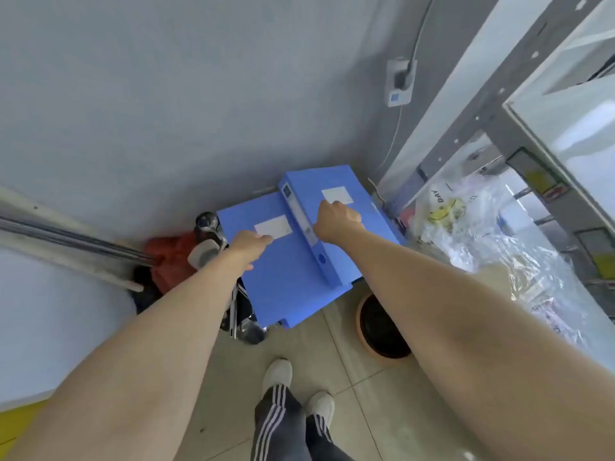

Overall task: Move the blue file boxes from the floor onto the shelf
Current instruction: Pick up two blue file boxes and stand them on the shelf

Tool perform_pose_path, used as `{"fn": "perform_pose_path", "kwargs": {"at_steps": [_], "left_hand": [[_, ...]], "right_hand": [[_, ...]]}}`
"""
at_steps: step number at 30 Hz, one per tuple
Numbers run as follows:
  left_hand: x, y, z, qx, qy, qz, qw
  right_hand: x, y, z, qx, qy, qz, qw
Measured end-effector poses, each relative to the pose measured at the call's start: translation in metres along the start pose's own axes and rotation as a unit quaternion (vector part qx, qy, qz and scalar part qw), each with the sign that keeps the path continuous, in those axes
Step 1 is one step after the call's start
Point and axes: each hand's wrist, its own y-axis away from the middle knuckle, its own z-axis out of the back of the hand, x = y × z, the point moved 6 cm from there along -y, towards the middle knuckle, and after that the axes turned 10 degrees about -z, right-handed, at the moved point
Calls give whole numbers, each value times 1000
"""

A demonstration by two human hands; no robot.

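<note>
- Two bare arms reach down toward a corner of the room, where blue file boxes lie flat on the tiled floor against the grey wall.
- Far left, metal rods lean beside a red bag and a clutter of small items just beside the boxes.
- The left hand rests on the lower file box, fingers curled near its white label; whether it grips an edge or merely presses on the lid cannot be told.
- The right hand is closed in a loose fist on the upper file box, which lies partly across the lower one, spine facing the camera.
- Below, an orange-rimmed dark basin sits on the tiles near the person's white shoes.
- At right, a plastic bag lies at the foot of the grey metal shelf.
- The work appears to be at the pick-up stage; next, the hands likely need a firm hold under a box, then a lift and a turn right toward the shelf.
</note>
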Motion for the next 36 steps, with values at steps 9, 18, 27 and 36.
{"fn": "perform_pose_path", "kwargs": {"at_steps": [9,18,27,36], "left_hand": [[61,-61,25,-206,-106,-50,972],[115,-93,3,-134,58,-6,989],[130,-103,-15,-131,165,-17,977],[82,-80,-11,-116,198,-57,972]], "right_hand": [[23,-55,-68,-44,71,-93,992],[27,-74,-109,-170,103,-82,977],[23,-75,-108,-209,99,-82,970],[9,-49,-82,-203,19,-81,976]]}}
